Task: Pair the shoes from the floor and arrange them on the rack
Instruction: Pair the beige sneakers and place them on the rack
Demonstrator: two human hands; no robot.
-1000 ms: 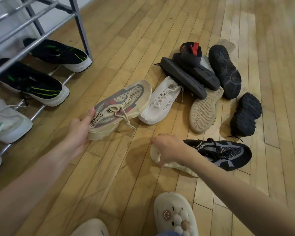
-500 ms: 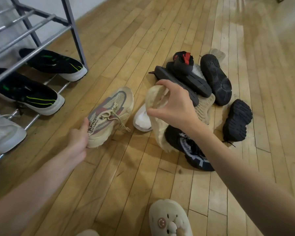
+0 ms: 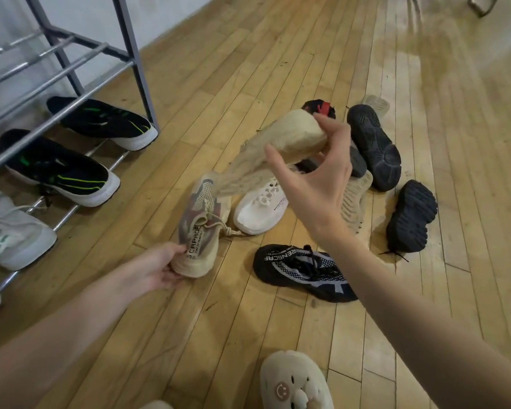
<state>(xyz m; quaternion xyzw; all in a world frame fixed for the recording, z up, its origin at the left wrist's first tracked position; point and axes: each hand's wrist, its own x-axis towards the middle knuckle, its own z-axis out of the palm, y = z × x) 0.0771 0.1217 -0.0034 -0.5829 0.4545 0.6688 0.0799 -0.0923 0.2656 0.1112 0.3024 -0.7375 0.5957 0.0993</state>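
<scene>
My left hand (image 3: 163, 268) grips the heel of a beige and maroon mesh sneaker (image 3: 202, 219) that rests on the wooden floor. My right hand (image 3: 313, 175) holds the matching beige sneaker (image 3: 278, 149) by its heel, lifted in the air with its sole turned up and its toe pointing down-left toward the first one. The metal shoe rack (image 3: 71, 72) stands at the left, with a black and green pair (image 3: 71, 172) and a white and grey sneaker (image 3: 9, 231) on its bottom shelf.
A pile of loose shoes lies on the floor: a white sneaker (image 3: 263, 205), a black patterned sneaker (image 3: 304, 270), two black chunky shoes sole up (image 3: 375, 146) (image 3: 410, 216), a beige sole (image 3: 354, 199). My cream clog (image 3: 295, 382) is at the bottom.
My right hand has raised the second beige sneaker higher and swung its toe left toward the first one. The black patterned sneaker is uncovered again. My left hand keeps its hold.
</scene>
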